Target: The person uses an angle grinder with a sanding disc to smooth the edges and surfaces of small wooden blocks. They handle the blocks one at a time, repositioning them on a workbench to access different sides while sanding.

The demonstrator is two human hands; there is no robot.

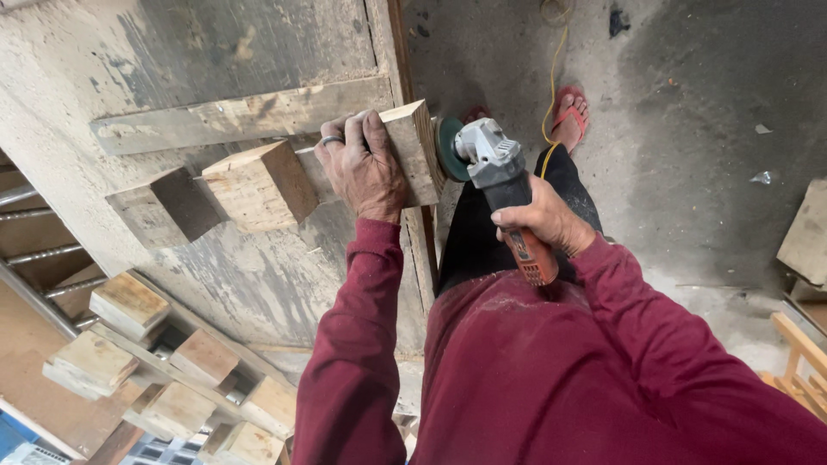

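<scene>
Woodworking shop, rough one. Evidence: scarred, paint-stained plank desk (250, 52) with a batten nailed across it, sawn wood blocks (258, 185) lying on top. More cut blocks (129, 303) stacked on a slatted rack below, at lower left. Angle grinder (500, 185) with a sanding disc set against the end of a wood block (418, 151) at the desk edge. Yellow power cord (551, 60) trailing over a bare, stained concrete floor (706, 103). Fine sawdust on the operator's maroon shirt (560, 370). Offcut timber and a light wooden frame (797, 357) sit at the right edge. Worker in open sandals (570, 112).
</scene>
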